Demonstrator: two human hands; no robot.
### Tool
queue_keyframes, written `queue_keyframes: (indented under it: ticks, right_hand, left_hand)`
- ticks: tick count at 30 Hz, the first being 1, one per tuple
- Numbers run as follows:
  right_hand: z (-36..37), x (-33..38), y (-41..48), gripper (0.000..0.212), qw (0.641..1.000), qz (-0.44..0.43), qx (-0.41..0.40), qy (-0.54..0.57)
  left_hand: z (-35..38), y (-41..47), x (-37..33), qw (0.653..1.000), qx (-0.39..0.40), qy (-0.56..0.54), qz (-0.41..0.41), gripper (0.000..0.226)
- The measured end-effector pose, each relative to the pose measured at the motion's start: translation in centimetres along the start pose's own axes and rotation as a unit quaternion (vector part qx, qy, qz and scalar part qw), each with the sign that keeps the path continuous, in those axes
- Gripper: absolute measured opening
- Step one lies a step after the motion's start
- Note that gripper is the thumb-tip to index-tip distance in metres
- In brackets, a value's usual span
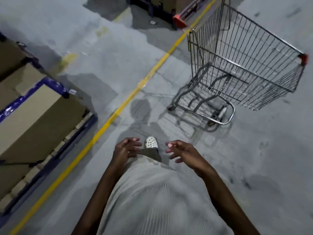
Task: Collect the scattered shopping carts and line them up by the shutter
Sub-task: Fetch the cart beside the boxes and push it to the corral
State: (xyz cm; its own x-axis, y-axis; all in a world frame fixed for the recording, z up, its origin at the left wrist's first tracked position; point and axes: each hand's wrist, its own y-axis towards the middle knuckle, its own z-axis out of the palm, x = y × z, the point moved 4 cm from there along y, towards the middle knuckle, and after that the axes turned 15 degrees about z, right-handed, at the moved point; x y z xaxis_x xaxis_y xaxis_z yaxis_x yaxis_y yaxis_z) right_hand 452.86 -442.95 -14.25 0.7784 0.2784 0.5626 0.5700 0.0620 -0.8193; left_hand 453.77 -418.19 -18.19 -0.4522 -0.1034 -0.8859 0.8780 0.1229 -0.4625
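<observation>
A wire shopping cart (240, 65) with red corner caps stands empty on the grey floor, ahead of me to the right, just right of a yellow floor line. Both my hands hang in front of my waist, well short of the cart and touching nothing. My left hand (126, 148) has loosely curled fingers and holds nothing. My right hand (180, 150) is likewise relaxed, fingers spread a little, and empty. No shutter is in view.
Blue racking (55, 85) loaded with cardboard boxes runs along the left. A yellow line (118, 107) crosses the floor diagonally. A dark pallet with a box (162, 5) sits at the top, beside a red-ended bar (180, 18). My white shoe (151, 142) shows between my hands.
</observation>
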Motion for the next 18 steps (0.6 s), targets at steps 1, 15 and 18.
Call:
queue_keyframes:
  ticks: [1, 15, 18]
  right_hand:
    - [-1.3, 2.5, 1.4, 0.022, 1.000, -0.006, -0.008, 0.001]
    - [-19.1, 29.4, 17.5, 0.014, 0.980, -0.119, -0.086, 0.132]
    - [-22.6, 33.6, 20.3, 0.009, 0.980, -0.135, -0.073, 0.129]
  left_hand:
    - [1.1, 3.1, -2.0, 1.000, 0.004, 0.002, 0.010, 0.014]
    - [19.5, 35.1, -25.7, 0.962, 0.144, 0.146, 0.181, 0.012]
    - [21.9, 40.7, -28.5, 0.945, 0.147, 0.202, 0.211, 0.009]
